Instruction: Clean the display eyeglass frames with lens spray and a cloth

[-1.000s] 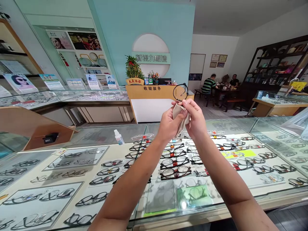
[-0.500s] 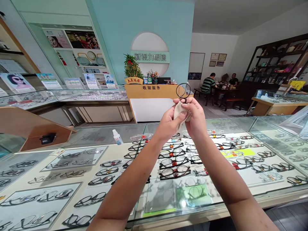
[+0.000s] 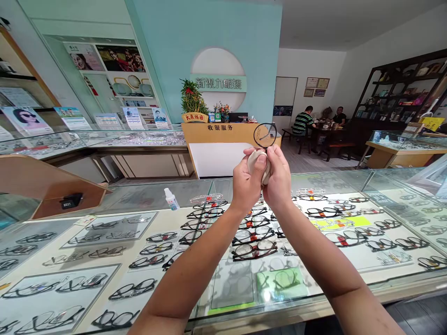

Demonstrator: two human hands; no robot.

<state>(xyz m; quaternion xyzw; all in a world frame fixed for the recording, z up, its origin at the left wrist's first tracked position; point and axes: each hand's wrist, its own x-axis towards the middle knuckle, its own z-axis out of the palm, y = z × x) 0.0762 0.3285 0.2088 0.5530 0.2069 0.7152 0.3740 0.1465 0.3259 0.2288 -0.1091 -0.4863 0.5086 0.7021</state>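
Rightward hand and leftward hand have closed up since the earlier frame: the right hand [image 3: 279, 176] has come in towards the left hand [image 3: 247, 180], and the cloth [image 3: 253, 162], which hung loose below the fingers, is now bunched between them.

At far left, well apart from the grip and lower, a wooden stand [image 3: 59, 181] carries a black box [image 3: 71, 201]. Nearer, below and to the left of the grip, a white spray bottle [image 3: 171, 200] is upright with a slight tilt, by the back of the glass counter [image 3: 134, 249]. Behind and left of the grip is the cash desk [image 3: 191, 135].

The left hand is closed round the cloth, thumb raised and pressed along its near face. Just above the grip stands the glasses' [image 3: 265, 135] one visible round, black-rimmed lens, clear of the cloth; the rest is hidden by fingers and cloth. The right hand pinches the glasses at the lower edge of that rim, its palm side against the cloth.

Directly below the grip, display frames [image 3: 254, 250] lie in rows, with a green card [image 3: 281, 281] nearer the front. Below and to the right is a yellow card [image 3: 361, 221]. Beyond the grip, to the right, two people [image 3: 303, 122] sit at a dark table [image 3: 323, 136].
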